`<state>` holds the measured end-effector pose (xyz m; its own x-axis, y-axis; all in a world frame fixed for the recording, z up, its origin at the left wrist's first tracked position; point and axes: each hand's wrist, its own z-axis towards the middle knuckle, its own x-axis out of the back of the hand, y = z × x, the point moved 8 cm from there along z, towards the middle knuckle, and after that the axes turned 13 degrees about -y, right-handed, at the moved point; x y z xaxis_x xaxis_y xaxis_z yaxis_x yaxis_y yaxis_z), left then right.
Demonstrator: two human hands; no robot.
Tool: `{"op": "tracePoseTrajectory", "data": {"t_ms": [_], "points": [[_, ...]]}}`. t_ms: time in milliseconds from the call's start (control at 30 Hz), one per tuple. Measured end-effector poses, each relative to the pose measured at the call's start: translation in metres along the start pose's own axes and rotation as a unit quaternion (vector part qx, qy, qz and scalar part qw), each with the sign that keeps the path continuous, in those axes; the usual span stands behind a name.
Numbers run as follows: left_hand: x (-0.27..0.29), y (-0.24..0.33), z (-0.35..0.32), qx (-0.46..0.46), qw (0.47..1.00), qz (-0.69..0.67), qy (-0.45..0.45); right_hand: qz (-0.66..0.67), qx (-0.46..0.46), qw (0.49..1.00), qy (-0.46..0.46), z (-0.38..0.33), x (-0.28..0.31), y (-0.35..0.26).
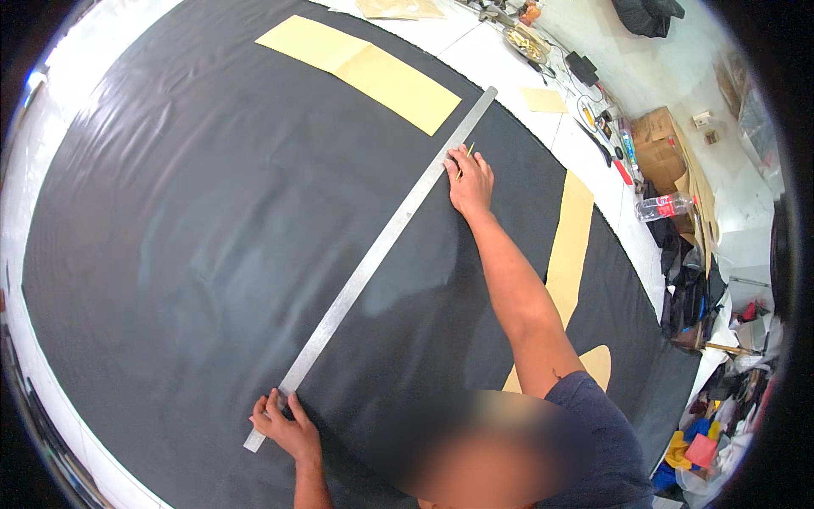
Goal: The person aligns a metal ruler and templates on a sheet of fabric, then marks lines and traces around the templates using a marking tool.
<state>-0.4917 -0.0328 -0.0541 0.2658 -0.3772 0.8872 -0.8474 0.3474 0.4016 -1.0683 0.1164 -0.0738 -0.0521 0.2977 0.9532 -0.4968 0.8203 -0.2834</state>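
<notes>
Spreading its fingers over the lower end of a long, straight, silver metal ruler, the left hand is pressing rather than clasping, while the right hand is touching the same ruler near its upper end and pinching a thin yellow stick between its fingers. That ruler is lying diagonally across a broad sheet of smooth black material, its top end just beside a long, pale yellow paper strip with a line across its middle. Another pale yellow paper piece is passing beneath the right arm. Farther out, the sheet is covering much of a white tabletop, and beyond that a clear plastic bottle with a red label is lying near a brown cardboard box
</notes>
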Motion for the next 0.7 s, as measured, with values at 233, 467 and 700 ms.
{"op": "tracePoseTrajectory", "data": {"t_ms": [233,467,700], "points": [[0.000,0.002,-0.002,0.002,1.000,0.000,0.000,0.000,-0.005,1.000,0.003,0.000,0.000,0.002],[0.003,-0.005,-0.001,0.022,1.000,-0.014,-0.001,-0.014,0.084,0.996,0.033,-0.001,0.004,-0.015],[0.004,-0.004,-0.001,0.007,1.000,-0.015,0.010,-0.029,0.026,0.999,-0.012,0.006,-0.011,0.007]]}}
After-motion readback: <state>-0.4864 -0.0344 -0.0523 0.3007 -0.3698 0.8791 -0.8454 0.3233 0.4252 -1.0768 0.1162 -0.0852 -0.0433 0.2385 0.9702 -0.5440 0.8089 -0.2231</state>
